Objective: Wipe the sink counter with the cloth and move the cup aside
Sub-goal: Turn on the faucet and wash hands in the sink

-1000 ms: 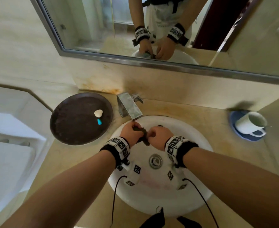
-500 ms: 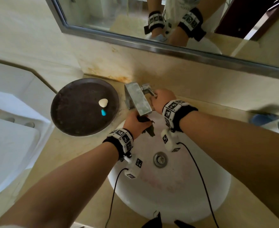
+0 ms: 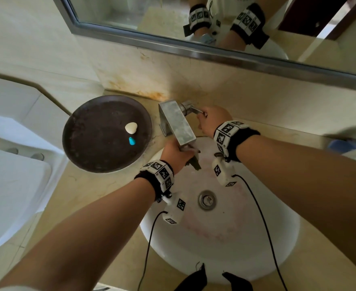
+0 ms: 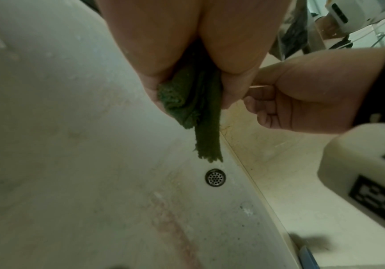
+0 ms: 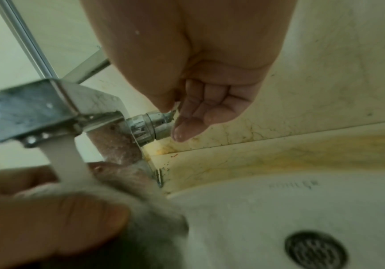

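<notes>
Now the right hand (image 3: 211,120) had left the dark green cloth (image 4: 194,107) for the metal tap handle (image 5: 154,125), pinching it; the left hand (image 3: 176,154) gripped the cloth under running water — rinsing, wiping not yet begun.

A bathroom: white basin (image 3: 225,244) with metal tap (image 3: 177,122), mirror (image 3: 172,15) above it, toilet (image 3: 11,185) beside it.

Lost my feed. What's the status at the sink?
Left hand grips cloth under running faucet. Right hand pinches faucet handle. Cup still at counter's right edge; nothing blocking.
</notes>
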